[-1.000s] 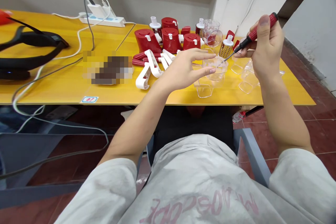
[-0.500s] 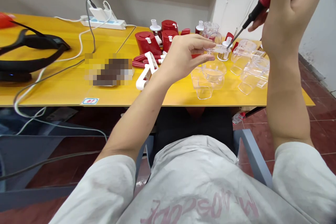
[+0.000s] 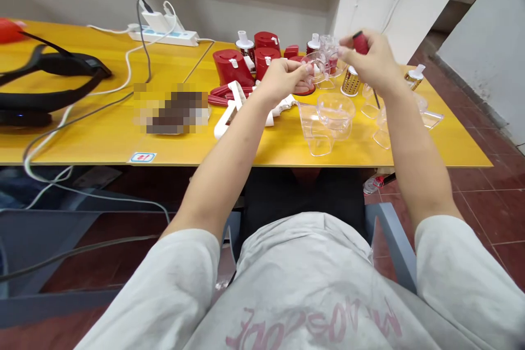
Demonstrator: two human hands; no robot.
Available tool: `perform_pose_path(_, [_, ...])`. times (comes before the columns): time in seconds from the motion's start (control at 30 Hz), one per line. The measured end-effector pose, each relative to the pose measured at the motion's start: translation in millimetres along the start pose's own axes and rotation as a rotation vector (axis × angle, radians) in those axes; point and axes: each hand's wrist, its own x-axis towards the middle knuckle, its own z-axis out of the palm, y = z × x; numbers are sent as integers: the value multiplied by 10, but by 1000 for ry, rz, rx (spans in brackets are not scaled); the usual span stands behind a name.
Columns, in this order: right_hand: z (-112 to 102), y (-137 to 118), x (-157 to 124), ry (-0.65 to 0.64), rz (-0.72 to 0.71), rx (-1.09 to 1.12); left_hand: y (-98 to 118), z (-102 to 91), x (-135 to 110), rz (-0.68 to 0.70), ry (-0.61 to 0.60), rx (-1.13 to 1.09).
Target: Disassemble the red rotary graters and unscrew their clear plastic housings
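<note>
My left hand (image 3: pixel 283 77) is closed on a clear plastic part (image 3: pixel 318 68), held above the yellow table (image 3: pixel 102 136). My right hand (image 3: pixel 371 63) grips a red-handled screwdriver (image 3: pixel 361 44) upright, its thin shaft (image 3: pixel 375 99) pointing down past my wrist. Both hands meet over the clear part. Below them stand more clear plastic housings (image 3: pixel 328 120) on the table.
Red housings (image 3: pixel 246 63), white crank handles (image 3: pixel 229 109) and metal drums (image 3: pixel 351 81) lie behind my hands. A power strip (image 3: pixel 164 33) with cables sits at the back, a black headset (image 3: pixel 45 82) at left. More clear parts (image 3: pixel 410 115) lie near the table's right end.
My right hand came down from high at the right to the clear part and turned the screwdriver tip downward. My left hand lifted the clear part slightly and closed on it.
</note>
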Motion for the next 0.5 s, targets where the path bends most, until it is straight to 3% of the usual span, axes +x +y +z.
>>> perform_pose_path(0.2, [334, 516, 68, -157, 98, 125, -245, 186, 44, -132, 8, -77])
perform_pose_path(0.37, [506, 761, 1, -145, 201, 214, -490, 277, -60, -98, -76, -186])
perform_pose_path(0.5, [603, 938, -58, -157, 303, 342, -705, 348, -27, -150, -41, -239])
